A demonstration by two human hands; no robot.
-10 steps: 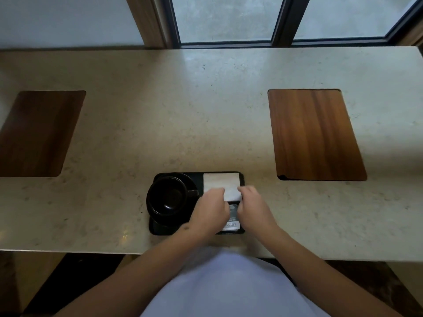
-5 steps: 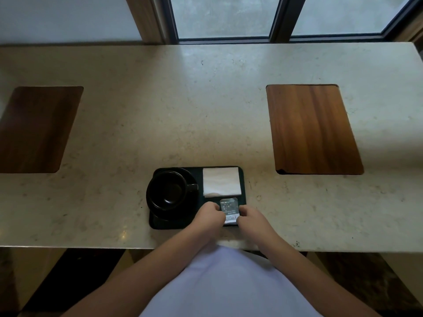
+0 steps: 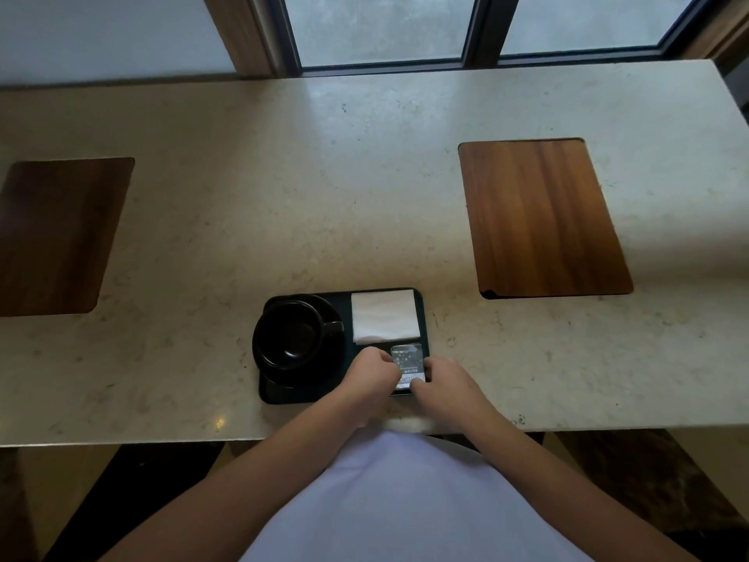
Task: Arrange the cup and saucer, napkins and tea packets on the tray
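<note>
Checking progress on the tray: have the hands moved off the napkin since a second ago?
Yes. Both the left hand and right hand came toward the tray's near edge, off the napkin, onto the tea packet.

Stone counter [image 3: 364,188] carries black tray [image 3: 308,396]; two wooden boards [image 3: 543,217]

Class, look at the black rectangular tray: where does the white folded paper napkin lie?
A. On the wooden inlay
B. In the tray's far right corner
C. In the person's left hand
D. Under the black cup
B: the white folded paper napkin lies flat in the far right corner of the black rectangular tray, beside the black cup.
</note>
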